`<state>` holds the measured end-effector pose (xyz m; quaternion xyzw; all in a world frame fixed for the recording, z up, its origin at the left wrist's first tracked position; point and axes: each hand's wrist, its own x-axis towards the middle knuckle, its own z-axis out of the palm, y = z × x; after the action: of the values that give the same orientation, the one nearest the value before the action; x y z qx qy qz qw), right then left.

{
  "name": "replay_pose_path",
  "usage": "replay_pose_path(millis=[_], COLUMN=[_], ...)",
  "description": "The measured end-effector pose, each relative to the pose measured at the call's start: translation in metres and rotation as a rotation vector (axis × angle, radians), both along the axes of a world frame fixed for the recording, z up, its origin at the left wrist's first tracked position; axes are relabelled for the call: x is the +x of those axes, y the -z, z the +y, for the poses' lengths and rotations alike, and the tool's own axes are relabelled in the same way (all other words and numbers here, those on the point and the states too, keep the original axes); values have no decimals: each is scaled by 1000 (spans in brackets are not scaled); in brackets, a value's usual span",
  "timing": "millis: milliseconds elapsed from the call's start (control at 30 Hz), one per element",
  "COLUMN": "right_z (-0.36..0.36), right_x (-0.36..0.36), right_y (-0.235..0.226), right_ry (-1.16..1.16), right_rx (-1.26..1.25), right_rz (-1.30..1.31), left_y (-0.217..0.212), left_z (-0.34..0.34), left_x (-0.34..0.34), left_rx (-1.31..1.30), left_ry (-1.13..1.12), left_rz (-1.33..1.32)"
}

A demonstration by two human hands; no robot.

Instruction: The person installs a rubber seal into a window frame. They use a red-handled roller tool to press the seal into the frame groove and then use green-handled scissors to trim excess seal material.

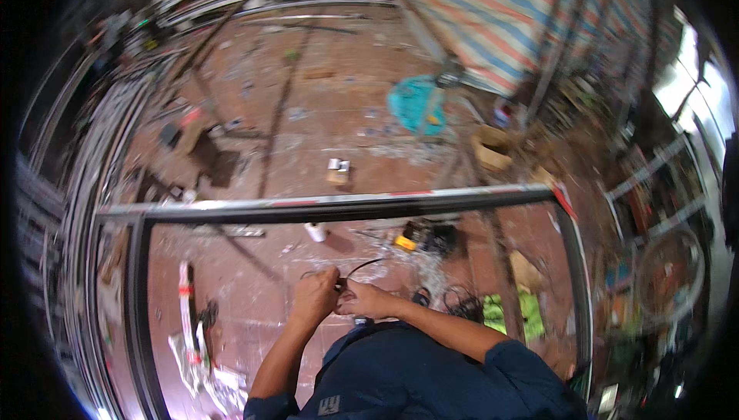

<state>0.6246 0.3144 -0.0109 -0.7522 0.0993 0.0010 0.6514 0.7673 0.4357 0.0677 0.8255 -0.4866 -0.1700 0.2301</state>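
Note:
Close in front of my body, my left hand (314,297) and my right hand (365,299) meet with bent, closed fingers. Between them they grip a thin black flexible strip (363,266), whose loose end curves up to the right. The part inside the fingers is hidden, and its exact kind is too small to make out. Around my arms stretches a large dark rectangular metal frame (339,208). Its far bar carries patches of red and white film or tape, and both hands are apart from it.
Beyond the frame's far bar lie a small box (338,172) and a teal sheet (416,104). Inside its outline are a white roll (315,231), a yellow-and-black tool (406,244) and bright green cloth (514,316). Long metal profiles (115,143) are stacked at left; a cardboard box (491,148) stands right.

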Motion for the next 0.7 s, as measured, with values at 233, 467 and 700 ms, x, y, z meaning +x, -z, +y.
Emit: replay_pose_path(millis=[233, 467, 700], right_z=[-70, -136, -152], right_x=[-63, -155, -149], right_y=[-92, -115, -137], right_ry=[-11, 430, 286], right_rx=[-102, -326, -377], right_rz=[53, 75, 49], left_y=[-70, -35, -35], left_z=[-1, 24, -106], left_x=[6, 77, -15], left_rx=[28, -100, 174], left_ry=[200, -22, 305], left_rz=[426, 783, 983])
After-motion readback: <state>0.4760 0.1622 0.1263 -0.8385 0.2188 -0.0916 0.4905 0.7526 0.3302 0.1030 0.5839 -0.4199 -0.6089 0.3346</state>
